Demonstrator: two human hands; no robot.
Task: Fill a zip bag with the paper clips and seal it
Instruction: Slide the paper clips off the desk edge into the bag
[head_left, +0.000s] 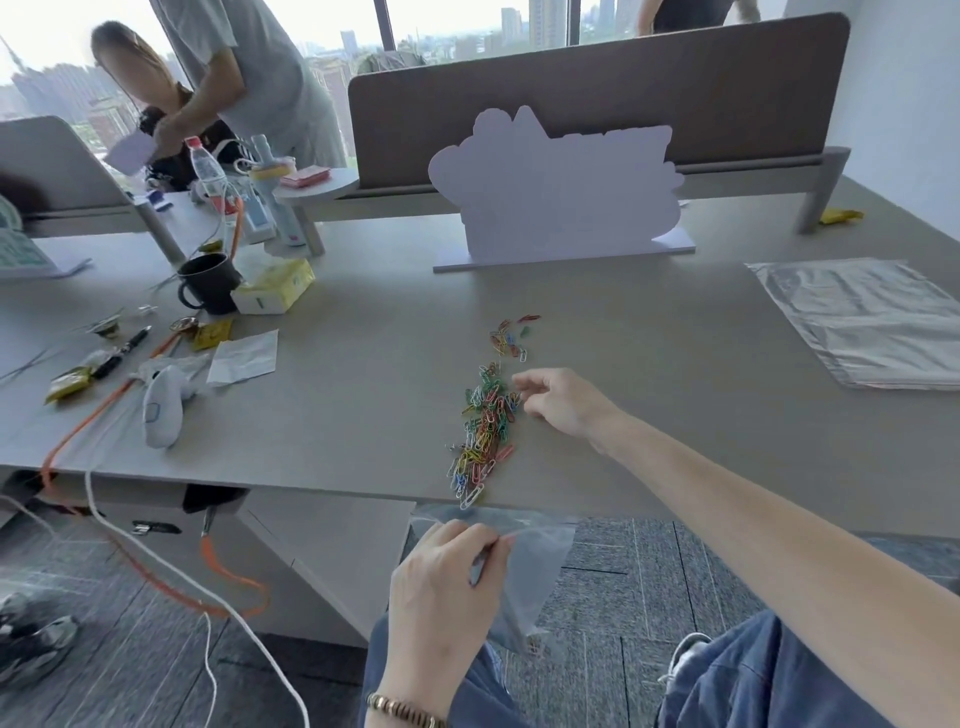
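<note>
We see the paper clips (485, 421) strewn mid-worktop (363, 374), our zip bag (524, 566) below its front edge, spare bags (862, 322) far right, mug (208, 283) left.

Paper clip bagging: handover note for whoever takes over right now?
Left hand: holds the zip bag open below the desk edge, over the lap.
Right hand: on the desk, fingers at the clips; grip unclear.
Clips: long pile running to the desk edge, small cluster farther back. A few seem to lie in the bag's bottom corner.
Left: move nearly all clips in, then seal.
</note>
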